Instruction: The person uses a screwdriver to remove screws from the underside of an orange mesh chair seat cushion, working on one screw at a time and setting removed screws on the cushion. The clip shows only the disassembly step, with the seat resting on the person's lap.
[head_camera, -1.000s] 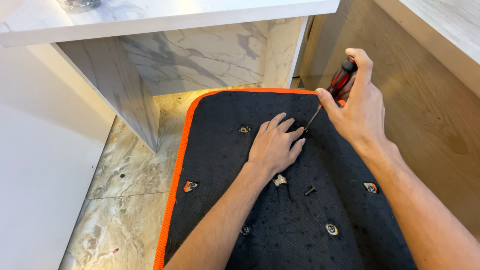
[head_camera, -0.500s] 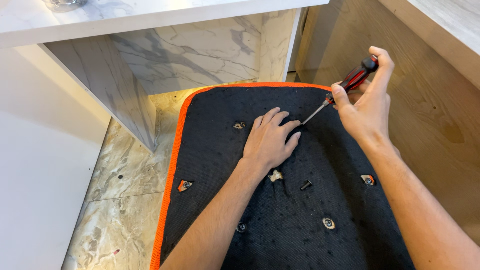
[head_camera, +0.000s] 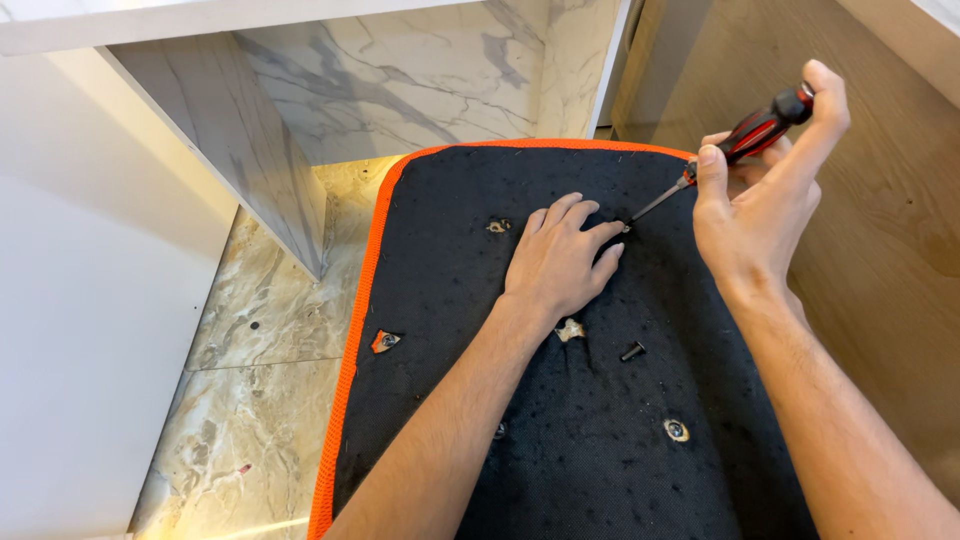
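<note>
A black fabric-covered panel (head_camera: 560, 430) with an orange edge lies flat below me on the floor. My left hand (head_camera: 560, 262) presses flat on it, fingers spread toward the upper right. My right hand (head_camera: 765, 200) grips a red and black screwdriver (head_camera: 748, 138) held at a slant, its tip touching the panel just past my left fingertips. A loose black screw (head_camera: 632, 351) lies on the fabric near my left wrist. Several holes with metal inserts, one being (head_camera: 676, 430), dot the panel.
A marble-patterned cabinet leg (head_camera: 250, 150) and white top stand at the upper left. Marble floor tiles (head_camera: 250, 400) run along the panel's left side. A wooden board (head_camera: 900, 260) lies on the right. A white surface fills the far left.
My right hand has lifted the screwdriver handle higher and to the right, so the tool slants more. My left hand stays flat on the panel.
</note>
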